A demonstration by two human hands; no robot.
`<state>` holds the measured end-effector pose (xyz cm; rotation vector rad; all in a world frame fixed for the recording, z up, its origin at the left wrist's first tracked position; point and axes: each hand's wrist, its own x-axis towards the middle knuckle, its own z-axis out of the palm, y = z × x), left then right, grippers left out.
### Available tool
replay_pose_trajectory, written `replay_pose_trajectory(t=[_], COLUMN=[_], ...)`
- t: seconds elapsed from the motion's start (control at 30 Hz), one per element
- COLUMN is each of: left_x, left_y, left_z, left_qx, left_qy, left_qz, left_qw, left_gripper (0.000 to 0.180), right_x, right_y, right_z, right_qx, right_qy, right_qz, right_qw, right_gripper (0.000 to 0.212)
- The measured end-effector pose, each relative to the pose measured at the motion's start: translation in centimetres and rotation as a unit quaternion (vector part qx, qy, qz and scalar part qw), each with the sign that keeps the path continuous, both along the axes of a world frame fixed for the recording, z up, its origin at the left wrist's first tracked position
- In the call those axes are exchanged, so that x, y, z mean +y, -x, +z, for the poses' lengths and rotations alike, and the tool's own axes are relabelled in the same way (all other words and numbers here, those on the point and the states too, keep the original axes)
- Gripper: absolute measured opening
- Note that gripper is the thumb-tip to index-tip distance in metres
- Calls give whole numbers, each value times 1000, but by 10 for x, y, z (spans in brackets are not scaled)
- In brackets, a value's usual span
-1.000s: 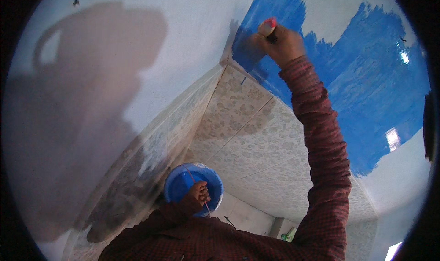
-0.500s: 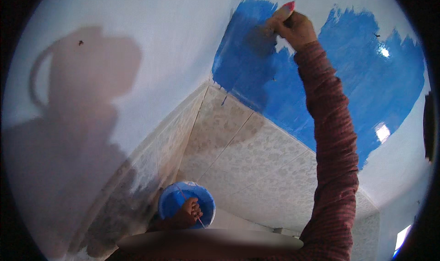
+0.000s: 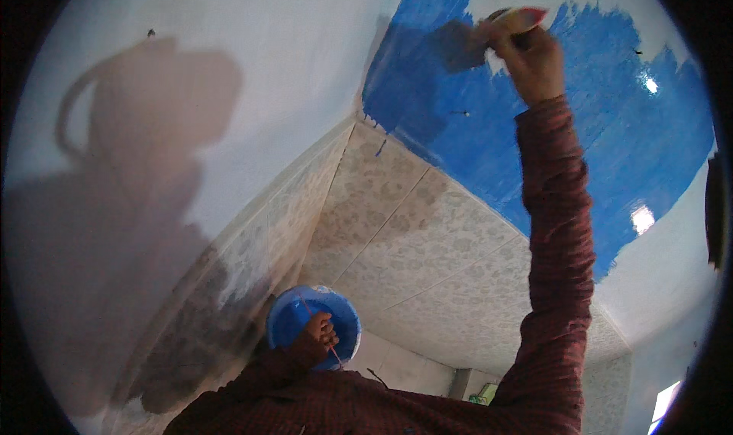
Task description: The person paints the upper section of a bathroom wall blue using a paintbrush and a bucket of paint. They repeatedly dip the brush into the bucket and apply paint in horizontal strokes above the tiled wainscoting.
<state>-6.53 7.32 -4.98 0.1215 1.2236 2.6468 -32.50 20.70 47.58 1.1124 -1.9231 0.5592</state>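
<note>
High on the wall, my right hand (image 3: 536, 64) is closed around the handle of a paintbrush (image 3: 523, 19) with a red tip. The brush points left, its dark bristle end over the blue paint (image 3: 450, 137) and beside an unpainted white gap. Low in front of my body, my left hand (image 3: 321, 329) is closed on the thin handle of a blue bucket (image 3: 353, 320). Blue paint shows inside the bucket. My left fingers are curled, and the bucket hangs beneath them.
Patterned tiles (image 3: 427, 236) cover the wall below the paint, with short blue drips at their upper edge. To the left, a white wall (image 3: 290, 68) meets the painted one at a corner and carries my shadow. A bright opening (image 3: 666, 404) appears at the lower right.
My right hand has moved right and slightly down, and the brush has tilted to lie more sideways. My left hand still holds the bucket. The view has shifted slightly.
</note>
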Motion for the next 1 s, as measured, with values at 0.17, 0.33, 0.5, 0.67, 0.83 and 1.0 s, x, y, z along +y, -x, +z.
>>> replay_pose_trajectory(t=[0.17, 0.33, 0.5, 0.67, 0.83, 1.0], left_x=[3, 7, 3, 4, 8, 10], left_y=[15, 9, 12, 16, 15, 16], left_z=[25, 43, 36, 36, 37, 37], left_qx=[-313, -325, -349, -357, -357, -350], left_qy=[-170, -115, -187, -193, -193, -194], left_qz=[13, 77, 46, 49, 63, 70], left_qw=[934, 936, 917, 913, 912, 914], left_gripper=[32, 33, 33, 32, 32, 33], right_x=[-24, -41, -48, -63, -78, -88], right_y=[17, 20, 23, 33, 40, 36], right_z=[-64, -99, -114, -122, -124, -117], right_qx=[-115, -92, -104, -132, -91, -74], right_qy=[-3, -7, -45, -71, -110, -163], right_qz=[-9, -13, -55, -34, -45, -53], right_qw=[993, 996, 992, 988, 989, 982], right_gripper=[24, 34, 29, 30, 35, 34])
